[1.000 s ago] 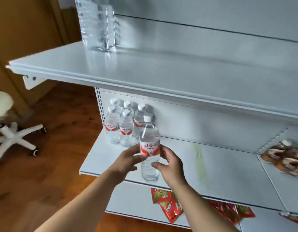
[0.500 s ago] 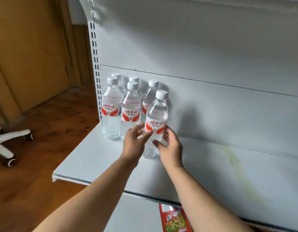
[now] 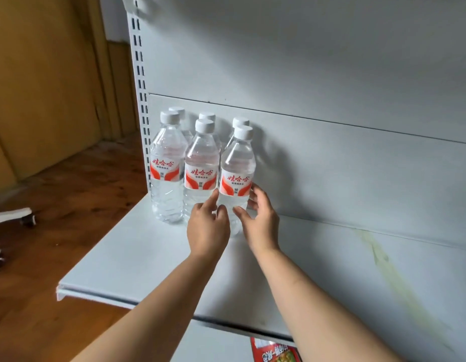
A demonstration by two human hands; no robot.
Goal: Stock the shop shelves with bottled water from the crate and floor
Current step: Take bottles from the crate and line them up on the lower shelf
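Observation:
A clear water bottle (image 3: pixel 237 163) with a white cap and red label stands upright on the white shelf (image 3: pixel 148 257), at the right end of the front row. My left hand (image 3: pixel 207 228) holds its lower left side with thumb and fingers. My right hand (image 3: pixel 260 223) wraps round its lower right side. Two more front-row bottles (image 3: pixel 183 165) stand right beside it on the left. Behind them a back row of three bottles (image 3: pixel 207 116) lines the rear panel, mostly hidden apart from their caps.
The slotted upright (image 3: pixel 140 74) borders the bottles on the left. Bare shelf runs to the right, with a yellowish stain (image 3: pixel 383 259). A red snack packet (image 3: pixel 275 351) lies on the shelf below. A white chair base (image 3: pixel 12 218) stands on the wooden floor at left.
Both hands carried the bottle from the shelf's front edge back into the front row beside the others. The view moved in closer under the upper shelf.

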